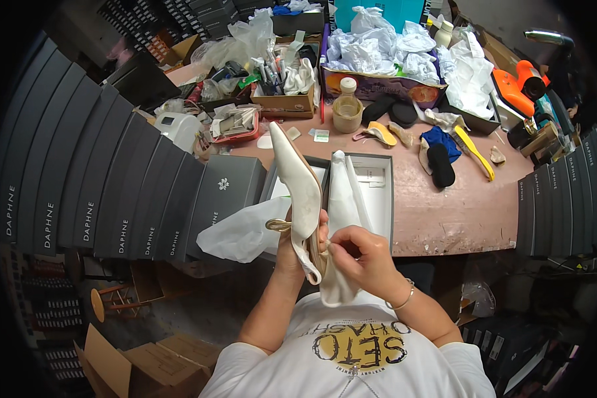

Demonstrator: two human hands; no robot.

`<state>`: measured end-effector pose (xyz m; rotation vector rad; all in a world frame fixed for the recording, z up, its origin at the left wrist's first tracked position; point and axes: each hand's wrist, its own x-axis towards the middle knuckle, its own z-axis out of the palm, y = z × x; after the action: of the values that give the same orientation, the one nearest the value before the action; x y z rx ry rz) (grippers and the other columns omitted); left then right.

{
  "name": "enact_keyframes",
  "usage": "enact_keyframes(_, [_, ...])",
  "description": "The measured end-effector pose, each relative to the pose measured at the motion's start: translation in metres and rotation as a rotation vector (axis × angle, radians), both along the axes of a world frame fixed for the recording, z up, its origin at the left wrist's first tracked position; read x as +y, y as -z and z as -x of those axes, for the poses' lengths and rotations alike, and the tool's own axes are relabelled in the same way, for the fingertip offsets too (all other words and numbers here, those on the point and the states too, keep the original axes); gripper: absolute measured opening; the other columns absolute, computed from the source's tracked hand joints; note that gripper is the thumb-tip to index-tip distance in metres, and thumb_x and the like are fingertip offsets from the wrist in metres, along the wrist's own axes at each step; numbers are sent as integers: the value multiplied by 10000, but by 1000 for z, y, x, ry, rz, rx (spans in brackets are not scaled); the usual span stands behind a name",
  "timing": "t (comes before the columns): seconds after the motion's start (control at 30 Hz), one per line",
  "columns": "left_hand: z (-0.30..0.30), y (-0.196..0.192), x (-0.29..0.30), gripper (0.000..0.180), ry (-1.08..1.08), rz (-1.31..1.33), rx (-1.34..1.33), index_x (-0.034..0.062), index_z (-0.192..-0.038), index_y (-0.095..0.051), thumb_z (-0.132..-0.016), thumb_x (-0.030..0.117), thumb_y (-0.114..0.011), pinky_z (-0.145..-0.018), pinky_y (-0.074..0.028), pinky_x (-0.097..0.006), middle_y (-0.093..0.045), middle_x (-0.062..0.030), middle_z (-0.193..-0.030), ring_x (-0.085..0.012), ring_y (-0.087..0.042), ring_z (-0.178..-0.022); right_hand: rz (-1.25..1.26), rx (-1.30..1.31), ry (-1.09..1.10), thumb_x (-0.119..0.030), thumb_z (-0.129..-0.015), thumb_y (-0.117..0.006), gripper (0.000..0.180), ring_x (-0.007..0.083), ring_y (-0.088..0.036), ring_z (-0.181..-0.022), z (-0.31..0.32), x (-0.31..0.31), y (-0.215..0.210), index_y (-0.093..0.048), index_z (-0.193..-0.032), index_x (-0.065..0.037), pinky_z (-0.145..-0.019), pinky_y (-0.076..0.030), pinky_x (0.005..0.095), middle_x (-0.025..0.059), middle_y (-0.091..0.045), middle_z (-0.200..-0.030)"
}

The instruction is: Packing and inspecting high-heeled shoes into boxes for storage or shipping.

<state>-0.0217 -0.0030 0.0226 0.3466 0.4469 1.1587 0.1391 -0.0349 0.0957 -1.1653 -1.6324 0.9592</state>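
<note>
A white pointed slingback shoe (297,186) stands nearly upright, toe away from me, in front of the open grey shoebox (386,199). Closed around its rear part is my left hand (288,255), beside a gold ornament (278,225). My right hand (365,259) pinches at the back of the shoe; what lies between its fingertips is too small to make out. Soft white material (338,288) hangs just under that hand. Inside the box, a long white wrapped item (341,192) lies lengthwise. A translucent white sheet (235,229) spreads left of my left hand.
Rows of dark grey shoeboxes (123,179) line the left, with more boxes (557,196) at right. Across the pink table (444,225) are a yellow-handled brush (474,154), a blue cloth (441,142), a bottle (347,109) and a box of crumpled paper (385,50).
</note>
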Motion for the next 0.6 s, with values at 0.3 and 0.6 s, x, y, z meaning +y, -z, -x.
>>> enact_keyframes(0.3, [-1, 4, -2, 523, 59, 13, -101, 71, -1316, -440, -873, 251, -654, -539, -575, -275, -577, -167, -998, -183, -624, -707, 23, -58, -121, -52, -803, -680, 106, 233, -649, -663, -2, -13, -2, -633, -889, -12, -620, -523, 304, 108, -642, -782])
enact_keyframes(0.6, [-11, -7, -4, 622, -45, -87, 19, 91, -1368, -390, -840, 201, -700, -533, -578, -264, -594, -176, -988, -176, -646, -703, 96, -5, -76, -57, -825, -668, 86, 177, -624, -600, -1, -12, 2, -632, -875, 3, -576, -500, 275, 110, -645, -730])
